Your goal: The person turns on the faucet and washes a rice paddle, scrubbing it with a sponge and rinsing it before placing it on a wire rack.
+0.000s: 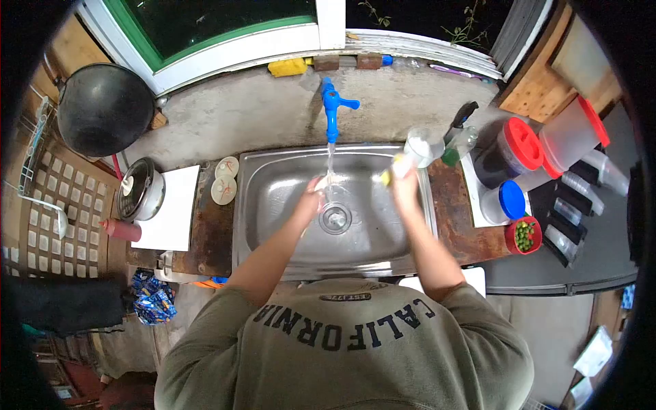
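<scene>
Water runs from the blue tap [331, 109] into the steel sink [273, 236]. My left hand [311, 200] is at the stream, left of the drain [335, 219]. Its fingers are closed round something pale and slim that I cannot make out. Over the right part of the sink, my right hand [404, 188] is closed on a yellow and white sponge [387, 179], blurred by motion. Just behind that hand, a clear tub [418, 146] with white contents stands at the sink's back right corner, beside a green bottle [461, 147].
Two small plates [224, 189] lie left of the sink, near a lidded pot [141, 191] and a red squeeze bottle [121, 229]. Right of it stand red-lidded containers [525, 145], a blue-lidded tub [504, 203] and a red bowl of green peppers [523, 236].
</scene>
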The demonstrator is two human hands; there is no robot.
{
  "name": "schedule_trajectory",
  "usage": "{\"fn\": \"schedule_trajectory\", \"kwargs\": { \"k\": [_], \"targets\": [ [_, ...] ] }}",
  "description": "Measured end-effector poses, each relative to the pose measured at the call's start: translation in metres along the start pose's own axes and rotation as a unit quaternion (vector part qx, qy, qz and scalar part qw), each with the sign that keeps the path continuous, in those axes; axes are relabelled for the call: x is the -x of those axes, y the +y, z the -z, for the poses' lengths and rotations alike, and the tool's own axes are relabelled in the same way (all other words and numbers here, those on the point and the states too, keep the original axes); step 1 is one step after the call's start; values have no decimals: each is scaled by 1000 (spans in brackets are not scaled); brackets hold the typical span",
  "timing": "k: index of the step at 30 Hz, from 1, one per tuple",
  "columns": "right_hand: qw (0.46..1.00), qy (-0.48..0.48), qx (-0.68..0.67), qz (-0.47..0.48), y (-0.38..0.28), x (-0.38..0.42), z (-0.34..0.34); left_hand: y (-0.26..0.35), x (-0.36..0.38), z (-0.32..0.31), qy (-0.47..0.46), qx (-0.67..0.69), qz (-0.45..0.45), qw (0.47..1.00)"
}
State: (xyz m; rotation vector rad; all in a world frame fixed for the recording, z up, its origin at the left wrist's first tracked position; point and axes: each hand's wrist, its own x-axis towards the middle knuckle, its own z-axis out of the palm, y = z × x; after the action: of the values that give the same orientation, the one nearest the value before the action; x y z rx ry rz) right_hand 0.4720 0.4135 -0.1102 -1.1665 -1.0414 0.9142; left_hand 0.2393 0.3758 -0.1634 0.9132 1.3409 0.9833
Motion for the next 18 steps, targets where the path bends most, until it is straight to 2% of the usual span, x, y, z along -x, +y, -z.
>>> {"fn": "schedule_trajectory", "kwargs": {
  "k": [1,2,4,5,8,9,10,11,12,15,17,18],
  "targets": [
    [980,51,146,129,-14,-33,13,-3,-8,-8,-19,30,-2,999],
    [948,60,263,169,-29,-60,25,-6,-15,-14,-59,83,-20,995],
    [875,29,465,132,-25,-114,46,-1,-23,-29,-31,71,-40,996],
    [859,16,501,109,-29,-124,46,1,-26,-35,-14,67,-51,996],
    [782,-184,595,-22,-18,-155,58,11,-28,-40,-56,68,-65,994],
    [774,-184,606,-7,-22,-154,54,15,-30,-42,-70,68,-69,993],
    [766,-185,616,7,-30,-146,50,7,-40,-43,-50,45,-137,988],
    [758,-185,626,21,-34,-136,47,-3,-48,-41,-37,36,-138,989],
    [766,-126,625,89,-28,-129,44,-1,-47,-41,-25,28,-138,990],
    [750,-19,639,170,-42,-97,26,-4,-48,-34,-4,40,-98,994],
    [777,-8,620,114,-11,-105,31,0,-40,-28,-15,58,-75,995],
    [794,15,600,96,1,-111,31,-2,-44,-26,-3,20,-103,994]
  ]
}}
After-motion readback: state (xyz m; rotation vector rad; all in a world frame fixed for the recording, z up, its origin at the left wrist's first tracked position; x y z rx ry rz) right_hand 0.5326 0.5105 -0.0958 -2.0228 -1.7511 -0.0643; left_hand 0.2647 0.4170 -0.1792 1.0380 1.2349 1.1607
